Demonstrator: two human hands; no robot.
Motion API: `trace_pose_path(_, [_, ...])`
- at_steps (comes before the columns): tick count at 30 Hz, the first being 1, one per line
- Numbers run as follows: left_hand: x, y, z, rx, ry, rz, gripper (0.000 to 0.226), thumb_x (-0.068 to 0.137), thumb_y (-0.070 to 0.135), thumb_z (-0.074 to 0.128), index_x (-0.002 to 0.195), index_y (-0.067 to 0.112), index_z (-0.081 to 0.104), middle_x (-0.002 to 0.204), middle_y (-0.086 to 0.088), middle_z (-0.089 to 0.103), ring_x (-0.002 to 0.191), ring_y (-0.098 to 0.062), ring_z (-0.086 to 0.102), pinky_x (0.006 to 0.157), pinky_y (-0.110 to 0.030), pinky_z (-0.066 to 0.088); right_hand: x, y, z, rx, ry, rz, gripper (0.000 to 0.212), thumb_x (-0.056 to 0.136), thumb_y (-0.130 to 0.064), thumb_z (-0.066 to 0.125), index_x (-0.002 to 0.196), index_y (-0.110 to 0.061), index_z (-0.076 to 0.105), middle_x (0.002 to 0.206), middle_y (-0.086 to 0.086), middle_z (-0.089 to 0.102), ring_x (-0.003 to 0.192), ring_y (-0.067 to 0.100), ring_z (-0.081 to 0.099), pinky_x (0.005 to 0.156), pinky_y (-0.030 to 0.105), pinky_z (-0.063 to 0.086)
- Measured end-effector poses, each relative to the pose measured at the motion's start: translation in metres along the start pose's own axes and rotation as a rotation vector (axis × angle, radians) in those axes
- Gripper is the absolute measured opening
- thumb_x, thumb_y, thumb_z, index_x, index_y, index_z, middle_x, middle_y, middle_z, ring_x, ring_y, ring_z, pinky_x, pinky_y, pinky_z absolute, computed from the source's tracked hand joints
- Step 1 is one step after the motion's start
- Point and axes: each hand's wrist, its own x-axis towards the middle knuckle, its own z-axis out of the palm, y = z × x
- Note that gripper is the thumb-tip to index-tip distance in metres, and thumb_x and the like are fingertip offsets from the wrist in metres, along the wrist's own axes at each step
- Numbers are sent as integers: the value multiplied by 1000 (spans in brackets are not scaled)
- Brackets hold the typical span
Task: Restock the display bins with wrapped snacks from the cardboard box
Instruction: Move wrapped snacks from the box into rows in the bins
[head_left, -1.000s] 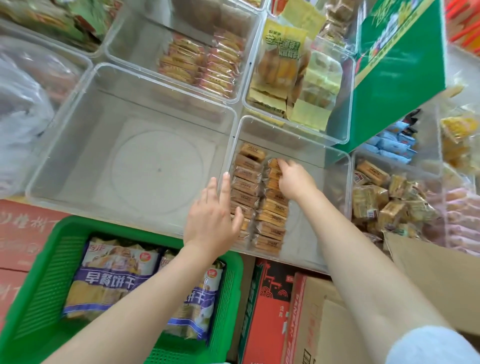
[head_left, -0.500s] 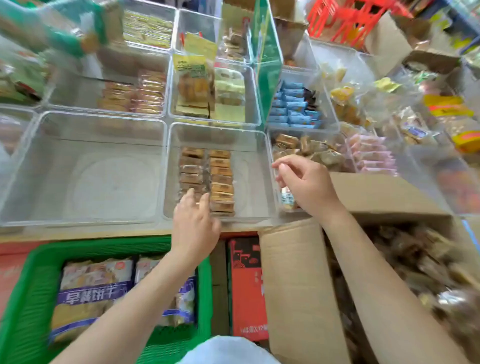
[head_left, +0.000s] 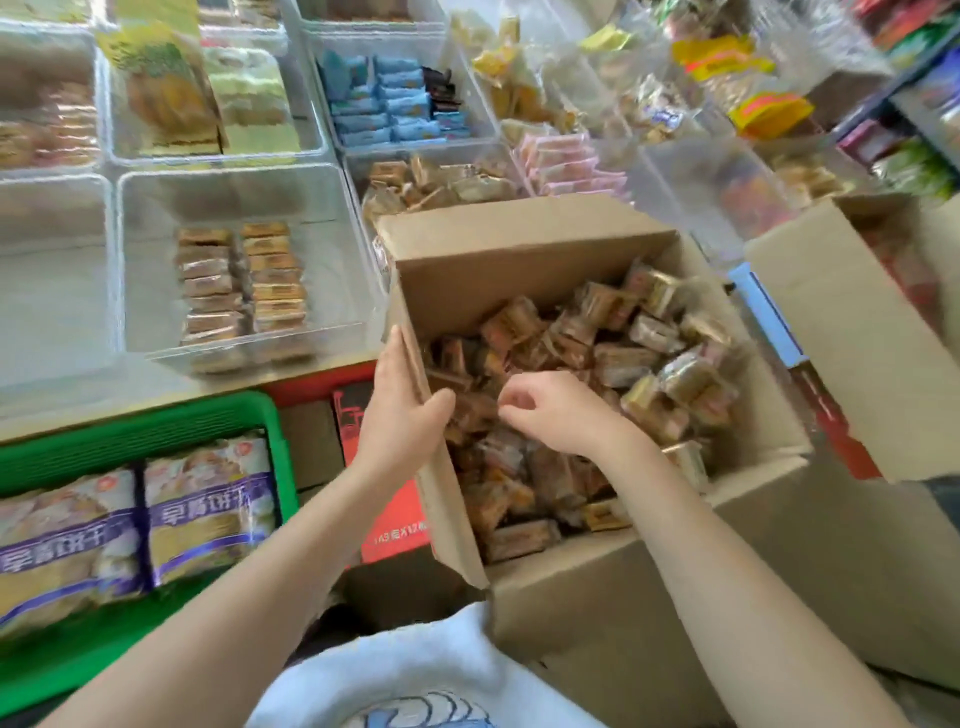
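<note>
Right hand (head_left: 550, 410), loosely curled, empty, now over snacks (head_left: 613, 358) mid-frame; my left hand (head_left: 400, 415) grips box flap (head_left: 441, 493): next pickup starting.

Bright, even light with soft shadows. Motion blur smears everything, worst toward twelve and two o'clock. Wide-angle bending at the edges.

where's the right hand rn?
In the head view, right of centre: the right hand hovers over the wrapped snacks inside the cardboard box, beside the left hand.
</note>
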Motion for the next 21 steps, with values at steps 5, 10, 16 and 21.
trace_pose_path(5, [-9,2,-1,-64,7,31,90,73,43,55,155,47,18,156,11,40,141,-14,41,113,-51,41,15,1,42,-354,-220,86,45,96,-46,61,126,-12,57,121,5,64,108,26,62,86,36,48])
trace_pose_path(10, [-18,-1,2,-95,56,-9,88,74,51,56,155,42,24,153,11,44,137,-14,47,111,-49,43,20,1,36,-532,-222,65,24,96,-39,60,101,-15,62,108,2,66,93,22,65,72,32,49])
trace_pose_path(16, [-28,6,-7,-67,183,-12,47,95,42,61,138,25,53,131,9,54,125,-16,52,101,-33,44,-14,14,-42,778,-64,-91,28,100,-26,51,119,-12,67,104,5,70,87,15,63,65,25,48])
trace_pose_path(21, [-31,43,-49,-417,19,138,35,92,49,62,119,26,66,102,3,72,94,-17,68,72,-30,55,-23,-38,-60,928,-42,-279,25,101,-15,53,124,-14,62,108,6,71,100,19,67,78,28,55])
